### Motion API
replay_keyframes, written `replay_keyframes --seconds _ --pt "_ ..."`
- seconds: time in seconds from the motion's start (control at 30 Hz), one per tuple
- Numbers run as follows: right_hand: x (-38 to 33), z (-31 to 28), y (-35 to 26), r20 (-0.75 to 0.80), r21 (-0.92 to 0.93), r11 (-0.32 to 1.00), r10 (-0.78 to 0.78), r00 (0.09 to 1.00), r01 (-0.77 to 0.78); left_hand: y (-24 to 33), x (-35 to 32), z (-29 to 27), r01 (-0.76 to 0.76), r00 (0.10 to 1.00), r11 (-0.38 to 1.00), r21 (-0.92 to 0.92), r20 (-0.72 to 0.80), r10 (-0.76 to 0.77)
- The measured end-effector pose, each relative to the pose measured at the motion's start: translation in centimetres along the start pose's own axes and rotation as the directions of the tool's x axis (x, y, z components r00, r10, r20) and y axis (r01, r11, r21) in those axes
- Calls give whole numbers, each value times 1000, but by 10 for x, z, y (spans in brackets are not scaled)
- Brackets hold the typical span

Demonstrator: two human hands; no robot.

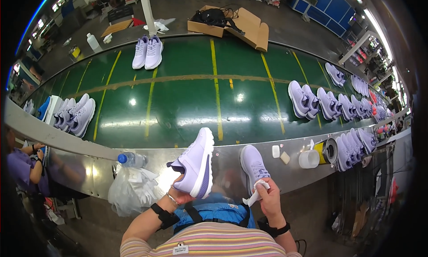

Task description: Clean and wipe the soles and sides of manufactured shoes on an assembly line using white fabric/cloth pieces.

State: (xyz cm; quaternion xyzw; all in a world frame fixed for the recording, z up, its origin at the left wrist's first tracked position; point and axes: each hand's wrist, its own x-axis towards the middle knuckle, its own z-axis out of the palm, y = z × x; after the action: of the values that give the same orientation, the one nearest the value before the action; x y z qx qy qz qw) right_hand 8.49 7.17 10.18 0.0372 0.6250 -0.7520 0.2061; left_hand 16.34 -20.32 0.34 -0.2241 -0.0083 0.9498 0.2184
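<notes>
My left hand (182,195) grips a lavender sneaker (192,165) by its heel end, toe pointing up and away, its white and purple sole turned to the right. Most of the left fingers are hidden behind the shoe. In my right hand (269,200) a crumpled white cloth or tissue (257,192) is pinched between thumb and fingers. Just beyond that hand, a second lavender sneaker (253,165) rests on the metal ledge (227,168), toe pointing away. The cloth and hand cover part of its heel end.
A green conveyor belt (187,105) with yellow lines carries lavender sneakers (303,100) at right, left and far side. Along the ledge are a water bottle (132,159), a plastic bag (131,190), a white cup (308,159) and a yellow can (326,151). An open cardboard box (249,32) sits beyond.
</notes>
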Motion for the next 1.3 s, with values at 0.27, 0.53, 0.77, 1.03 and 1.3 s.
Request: replay_keyframes --seconds 0.27,0.53,0.77,1.03,1.3 --pt "11 19 3 87 -87 995 50 995 -42 -6 6 36 -97 993 994 -43 -75 94" --pt "13 41 4 115 -166 986 10 993 9 -1 22 70 -200 980 978 -56 -32 198" --pt "14 68 2 132 -162 949 -249 959 269 0 27 91 -268 955 963 -2 -137 265" --pt "49 110 -8 393 -519 463 -617 682 718 -23 32 109 -336 929 932 137 -112 352" --pt "57 119 22 112 -512 705 -511 852 490 -27 20 78 -309 937 945 106 -135 321"
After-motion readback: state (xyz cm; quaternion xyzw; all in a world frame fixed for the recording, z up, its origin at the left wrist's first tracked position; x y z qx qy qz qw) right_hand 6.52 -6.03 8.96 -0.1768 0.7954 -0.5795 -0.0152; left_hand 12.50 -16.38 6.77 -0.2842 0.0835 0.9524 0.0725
